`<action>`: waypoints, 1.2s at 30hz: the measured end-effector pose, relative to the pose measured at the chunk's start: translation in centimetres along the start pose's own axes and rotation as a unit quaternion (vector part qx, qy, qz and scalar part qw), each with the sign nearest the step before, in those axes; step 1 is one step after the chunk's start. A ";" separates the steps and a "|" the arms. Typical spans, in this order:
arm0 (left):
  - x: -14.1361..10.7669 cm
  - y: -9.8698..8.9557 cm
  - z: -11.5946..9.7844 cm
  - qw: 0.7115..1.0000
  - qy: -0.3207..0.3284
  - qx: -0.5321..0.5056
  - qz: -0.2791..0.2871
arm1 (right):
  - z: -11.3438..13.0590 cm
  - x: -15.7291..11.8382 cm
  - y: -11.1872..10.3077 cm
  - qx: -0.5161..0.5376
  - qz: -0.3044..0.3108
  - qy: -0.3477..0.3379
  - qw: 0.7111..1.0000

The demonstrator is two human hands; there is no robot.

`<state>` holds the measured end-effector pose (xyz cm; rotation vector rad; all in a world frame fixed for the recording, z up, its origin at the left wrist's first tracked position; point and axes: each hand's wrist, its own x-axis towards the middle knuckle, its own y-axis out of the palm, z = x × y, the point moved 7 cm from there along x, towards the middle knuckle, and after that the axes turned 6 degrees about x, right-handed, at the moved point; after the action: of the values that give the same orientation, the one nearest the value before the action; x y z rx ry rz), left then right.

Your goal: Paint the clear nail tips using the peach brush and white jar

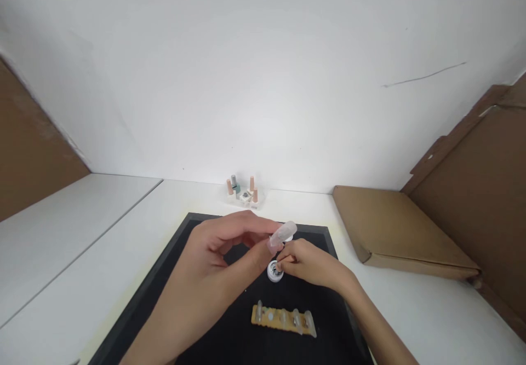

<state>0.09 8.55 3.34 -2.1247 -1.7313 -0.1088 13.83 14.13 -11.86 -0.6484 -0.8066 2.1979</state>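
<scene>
Both bare arms in from the near edge of the desk point(135, 217). Left hand point(217, 272) raised, large in view, back of hand to the left, pointing right; thumb point(250, 266) and index finger point(252, 222) in a pinch, gap open behind the tips, other fingers curled behind. Left wrist point(158, 335) roughly straight. Right hand point(309, 261) lower and farther toward the far edge, pointing left, fingers bent, tips angled down and bunched; exact finger closure unclear. Right forearm point(376, 313) slants back toward near right corner.
</scene>
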 end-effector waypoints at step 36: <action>0.8 1.5 3.2 0.993 -0.087 -0.048 0.067 | 5.0 -11.5 -10.4 0.197 -0.423 -0.108 0.878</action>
<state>1.15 10.19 0.29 -2.3781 -1.7014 0.0332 22.45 9.62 1.27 0.1630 -0.5600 1.5386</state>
